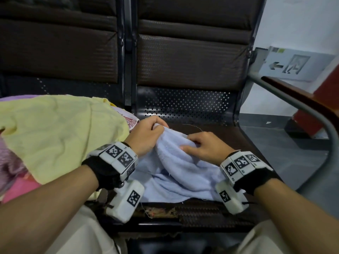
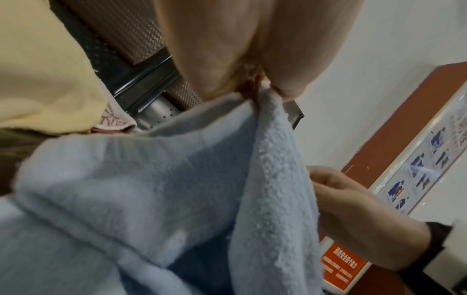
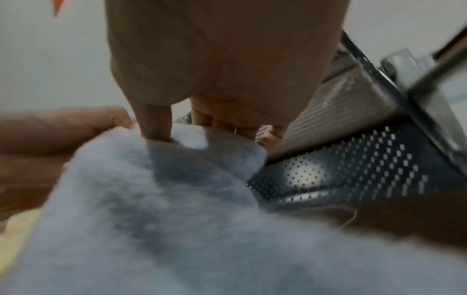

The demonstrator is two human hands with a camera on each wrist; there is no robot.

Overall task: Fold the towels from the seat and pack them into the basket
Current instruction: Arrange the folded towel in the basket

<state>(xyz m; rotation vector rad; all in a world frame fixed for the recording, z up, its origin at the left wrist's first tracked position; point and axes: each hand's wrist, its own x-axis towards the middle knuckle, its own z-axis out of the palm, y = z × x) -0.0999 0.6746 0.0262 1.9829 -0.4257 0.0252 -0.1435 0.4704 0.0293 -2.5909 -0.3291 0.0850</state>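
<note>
A light blue towel (image 1: 179,173) lies rumpled on the dark seat (image 1: 229,136) in front of me. My left hand (image 1: 154,129) pinches its far edge, and the left wrist view shows the blue towel (image 2: 151,179) hanging from that pinch of my left hand (image 2: 262,87). My right hand (image 1: 200,145) grips a fold of the towel a little to the right, fingers curled into the cloth. In the right wrist view the blurred blue towel (image 3: 151,199) fills the lower frame under my right hand (image 3: 161,131). No basket is in view.
A heap of other towels covers the left seat: a pale yellow one (image 1: 60,131) on top, pink ones (image 1: 20,189) below. A perforated metal seat back (image 1: 183,105) rises behind. A curved armrest (image 1: 302,110) bounds the seat on the right.
</note>
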